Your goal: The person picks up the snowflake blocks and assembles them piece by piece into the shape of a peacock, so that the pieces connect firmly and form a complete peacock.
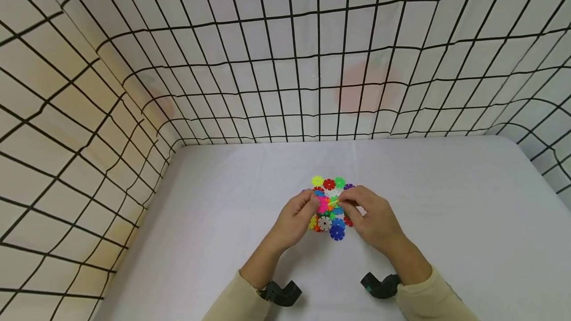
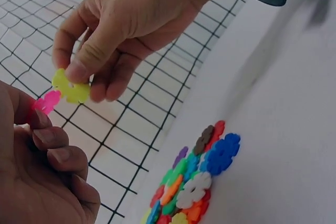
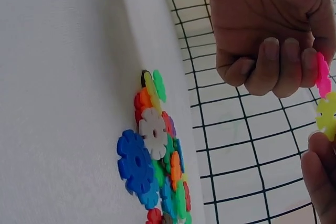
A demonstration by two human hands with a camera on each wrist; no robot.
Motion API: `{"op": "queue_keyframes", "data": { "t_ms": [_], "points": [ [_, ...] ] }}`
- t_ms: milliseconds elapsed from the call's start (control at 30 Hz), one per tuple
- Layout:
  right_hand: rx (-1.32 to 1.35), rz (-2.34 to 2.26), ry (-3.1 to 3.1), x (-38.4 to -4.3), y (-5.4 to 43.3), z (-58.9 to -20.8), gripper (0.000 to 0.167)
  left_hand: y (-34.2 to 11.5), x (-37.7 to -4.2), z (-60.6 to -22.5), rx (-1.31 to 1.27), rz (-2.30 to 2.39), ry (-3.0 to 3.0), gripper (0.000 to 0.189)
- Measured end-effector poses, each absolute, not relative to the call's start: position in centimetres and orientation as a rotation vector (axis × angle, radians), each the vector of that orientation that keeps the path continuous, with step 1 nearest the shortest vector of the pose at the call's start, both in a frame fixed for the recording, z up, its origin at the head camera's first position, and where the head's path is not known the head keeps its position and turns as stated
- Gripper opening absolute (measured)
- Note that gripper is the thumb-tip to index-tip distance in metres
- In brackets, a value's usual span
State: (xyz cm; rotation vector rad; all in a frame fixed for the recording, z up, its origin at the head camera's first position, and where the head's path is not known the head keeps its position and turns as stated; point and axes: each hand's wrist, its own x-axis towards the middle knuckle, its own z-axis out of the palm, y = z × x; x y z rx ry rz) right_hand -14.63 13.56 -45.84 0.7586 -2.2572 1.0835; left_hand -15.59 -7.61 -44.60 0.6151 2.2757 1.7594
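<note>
Along the back and both sides, black wire grid [image 1: 318, 12] in front of pale sheeting [image 1: 308, 36] with faint reddish patches. Below, a white tabletop [image 1: 214, 241]. At the near edge, beige sleeves [image 1: 238, 298] on both forearms, angled inward. Near the middle, left hand [image 1: 292, 219] and right hand [image 1: 374, 217], facing each other. With the left, pinches pink between thumb and index finger, other fingers curled toward the palm. With the right, pinches yellow between thumb and fingers, other fingers bent. Beneath both, on the tabletop, a pile of flower-shaped discs [image 3: 176, 169] in many colours, overlapping, partly hidden by the hands in the head view. At each wrist, a black device [image 1: 283, 294]. On the pile's near side, a dark blue disc [image 1: 337, 233] against a lighter blue one, with a white disc [image 1: 324, 223] just beside. Between the hands, raised above the pile, a pink flower-shaped piece [image 2: 48, 101] and a yellow flower-shaped piece [image 2: 76, 92], edges touching at an angle; hard to tell whether slotted together.
</note>
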Motion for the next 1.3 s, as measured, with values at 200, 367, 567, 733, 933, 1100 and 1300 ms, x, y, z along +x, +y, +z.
{"op": "queue_keyframes", "data": {
  "t_ms": [200,367,567,733,933,1100,1300],
  "points": [
    [0.844,0.922,-2.177,-14.6,13.5,-45.5,0.015,-7.6,-15.6,-44.9,0.622,1.817,2.237,0.032],
    [0.875,0.908,-2.153,-14.7,13.1,-45.8,0.040,-7.3,-15.4,-45.0,0.638,1.868,2.158,0.033],
    [0.851,0.984,-2.141,-14.7,13.0,-46.4,0.033,-6.9,-15.1,-44.7,0.575,1.861,2.215,0.036],
    [0.827,1.026,-2.130,-14.6,13.0,-46.4,0.034,-6.8,-15.1,-44.4,0.509,1.843,2.255,0.035],
    [0.777,1.171,-2.118,-14.5,12.6,-46.5,0.013,-6.8,-15.3,-44.3,0.508,1.860,2.212,0.037],
    [0.734,1.273,-2.103,-14.4,12.2,-46.5,0.029,-6.8,-15.4,-44.4,0.490,1.887,2.162,0.036],
    [0.805,0.995,-2.103,-14.6,12.5,-46.7,0.028,-6.8,-15.4,-44.2,0.652,1.747,2.402,0.030]
  ]
}}
